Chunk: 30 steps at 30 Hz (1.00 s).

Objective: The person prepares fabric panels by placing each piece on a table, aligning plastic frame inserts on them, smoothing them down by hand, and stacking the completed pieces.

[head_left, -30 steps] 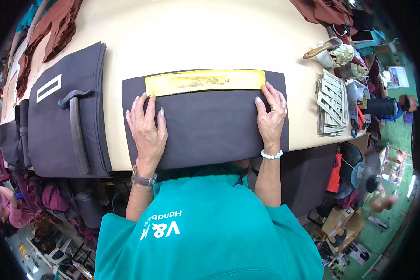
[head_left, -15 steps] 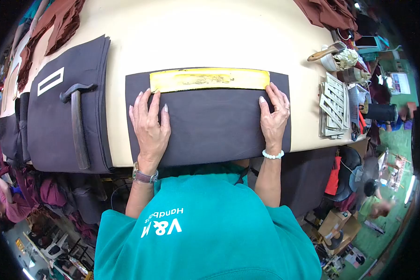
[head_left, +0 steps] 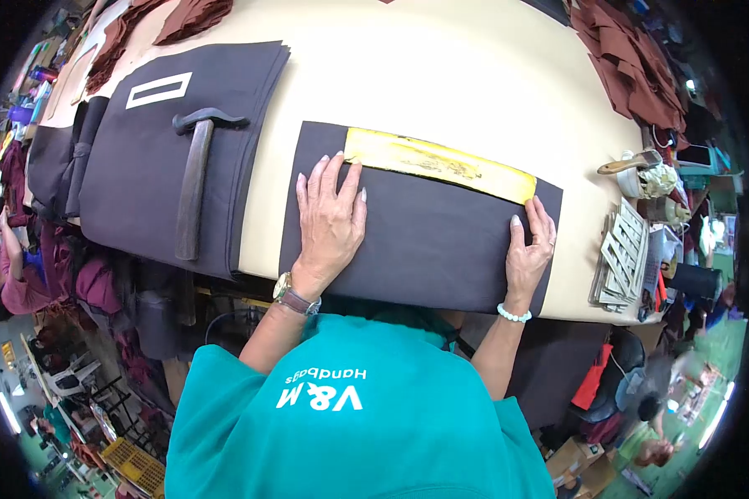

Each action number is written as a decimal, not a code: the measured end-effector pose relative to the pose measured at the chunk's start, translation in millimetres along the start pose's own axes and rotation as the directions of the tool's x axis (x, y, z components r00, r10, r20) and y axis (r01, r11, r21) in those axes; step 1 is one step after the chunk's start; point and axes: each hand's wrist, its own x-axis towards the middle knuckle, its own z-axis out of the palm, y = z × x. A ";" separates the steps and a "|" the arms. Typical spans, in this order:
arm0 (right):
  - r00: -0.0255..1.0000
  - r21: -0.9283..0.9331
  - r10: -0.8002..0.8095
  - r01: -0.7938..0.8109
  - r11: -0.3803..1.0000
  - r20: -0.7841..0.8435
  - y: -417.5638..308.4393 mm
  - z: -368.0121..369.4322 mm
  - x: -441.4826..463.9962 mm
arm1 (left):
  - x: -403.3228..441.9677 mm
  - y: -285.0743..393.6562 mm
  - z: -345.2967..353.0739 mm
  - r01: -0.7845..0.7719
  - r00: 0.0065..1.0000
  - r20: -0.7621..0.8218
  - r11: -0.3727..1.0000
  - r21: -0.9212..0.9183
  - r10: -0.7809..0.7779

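A long yellow strip [head_left: 441,165], smeared with dark marks, lies across the upper part of a dark fabric piece [head_left: 429,241]. My left hand [head_left: 331,214] rests palm down on the fabric, fingers stretched out, with fingertips at the strip's left end. At the other end, my right hand [head_left: 531,254] also lies with its fingers extended, their tips touching the strip's lower right corner. Neither hand is wrapped around anything. Left of my hands, a hammer [head_left: 195,187] lies on a stack of dark fabric [head_left: 141,183], below a pale rectangular frame [head_left: 159,76].
The pale table [head_left: 466,91] carries brown fabric pieces [head_left: 632,71] at the far right. Nearer on that side are a wooden-handled brush [head_left: 628,163] across a white pot and a pile of pale slotted templates [head_left: 620,258]. Other people sit further off on both sides.
The whole view has turned, so the table and strip now slant down to the right. Both hands stay at the strip's ends, and the strip keeps its place on the fabric.
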 end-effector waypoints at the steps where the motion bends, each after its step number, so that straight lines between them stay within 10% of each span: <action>1: 1.000 0.002 0.000 0.000 1.000 0.001 0.1 -0.3 -0.2 | -0.4 0.0 0.2 0.002 1.000 0.004 1.000 0.001 -0.002; 13: 0.998 -0.115 -0.056 0.054 0.992 -0.012 -5.4 -0.9 1.2 | -1.1 2.0 2.3 0.000 0.999 0.048 0.996 0.084 -0.004; 24: 0.962 -0.520 -0.225 0.273 0.809 0.154 -23.2 -0.5 10.7 | 29.0 24.5 2.3 -0.313 0.949 0.131 0.902 0.297 0.287; 30: 0.932 -0.418 -0.278 0.162 0.894 -0.232 27.1 -36.1 20.2 | 33.6 29.5 4.3 -0.351 0.936 0.164 0.877 0.330 0.313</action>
